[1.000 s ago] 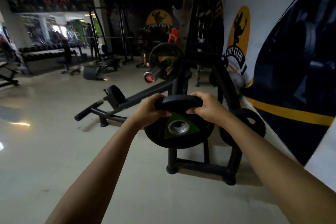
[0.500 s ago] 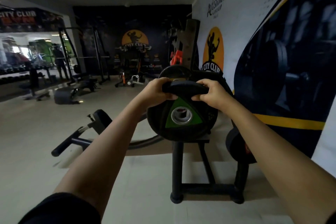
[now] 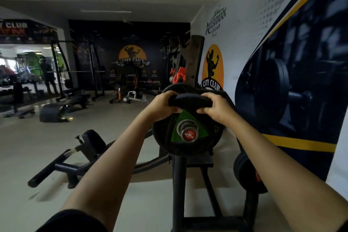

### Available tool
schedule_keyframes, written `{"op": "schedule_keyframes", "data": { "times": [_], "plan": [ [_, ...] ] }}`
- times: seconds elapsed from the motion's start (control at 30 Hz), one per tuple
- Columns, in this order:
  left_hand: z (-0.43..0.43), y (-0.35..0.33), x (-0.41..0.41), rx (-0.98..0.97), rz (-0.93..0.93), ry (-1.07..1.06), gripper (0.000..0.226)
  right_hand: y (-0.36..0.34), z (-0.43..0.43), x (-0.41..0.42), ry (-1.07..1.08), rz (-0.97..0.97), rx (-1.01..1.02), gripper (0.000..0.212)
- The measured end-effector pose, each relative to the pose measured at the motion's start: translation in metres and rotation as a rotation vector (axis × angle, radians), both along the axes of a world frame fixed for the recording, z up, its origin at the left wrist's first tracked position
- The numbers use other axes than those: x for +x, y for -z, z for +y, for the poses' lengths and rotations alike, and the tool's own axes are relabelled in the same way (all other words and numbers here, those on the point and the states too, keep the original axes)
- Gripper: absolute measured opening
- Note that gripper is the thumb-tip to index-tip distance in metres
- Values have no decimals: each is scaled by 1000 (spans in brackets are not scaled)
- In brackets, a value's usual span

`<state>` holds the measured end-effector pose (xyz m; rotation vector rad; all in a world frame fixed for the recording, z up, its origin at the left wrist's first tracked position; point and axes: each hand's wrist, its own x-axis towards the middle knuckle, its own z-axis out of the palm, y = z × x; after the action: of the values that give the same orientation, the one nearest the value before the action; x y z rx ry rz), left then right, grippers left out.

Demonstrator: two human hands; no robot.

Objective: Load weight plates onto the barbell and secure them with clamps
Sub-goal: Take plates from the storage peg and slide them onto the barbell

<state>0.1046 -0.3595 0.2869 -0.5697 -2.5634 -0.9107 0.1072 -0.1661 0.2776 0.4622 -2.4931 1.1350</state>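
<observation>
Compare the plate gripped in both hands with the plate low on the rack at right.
The gripped plate is threaded on the barbell sleeve; the rack plate sits lower down. The gripped plate shows a green triangle; the rack plate an orange-red mark. The left hand and right hand hold the first; no hand holds the second. Both are black discs.

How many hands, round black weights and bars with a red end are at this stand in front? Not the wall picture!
Hands: 2 (left hand, right hand)
Weight plates: 3 (held plate, plate behind it, plate low on the stand)
Bar with a red end: 1
Total: 6
</observation>
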Motion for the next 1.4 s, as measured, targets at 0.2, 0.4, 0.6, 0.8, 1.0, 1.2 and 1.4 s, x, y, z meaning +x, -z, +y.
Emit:
{"op": "schedule_keyframes", "data": {
  "times": [0.2, 0.4, 0.6, 0.8, 1.0, 1.2, 1.4],
  "plan": [
    [0, 8, -42, -24, 51, -60, 55, 10, -25, -37, 90, 145, 169, 67],
    [-12, 19, -74, 23, 72, -58, 64, 5, -36, -68, 141, 211, 300, 68],
    [-19, 56, -95, 232, 232, -66, 69, -4, -49, -87, 171, 287, 456, 66],
    [-31, 59, -132, 274, 226, 3, 66, -16, -71, -109, 272, 218, 537, 67],
    [-33, 56, -176, 216, 246, 51, 64, -16, -80, -134, 375, 156, 478, 69],
    [-28, 53, -211, 199, 264, 67, 62, -8, -77, -163, 404, 153, 396, 67],
    [-25, 48, -237, 154, 277, 53, 61, -7, -73, -194, 400, 155, 388, 67]
  ]
}}
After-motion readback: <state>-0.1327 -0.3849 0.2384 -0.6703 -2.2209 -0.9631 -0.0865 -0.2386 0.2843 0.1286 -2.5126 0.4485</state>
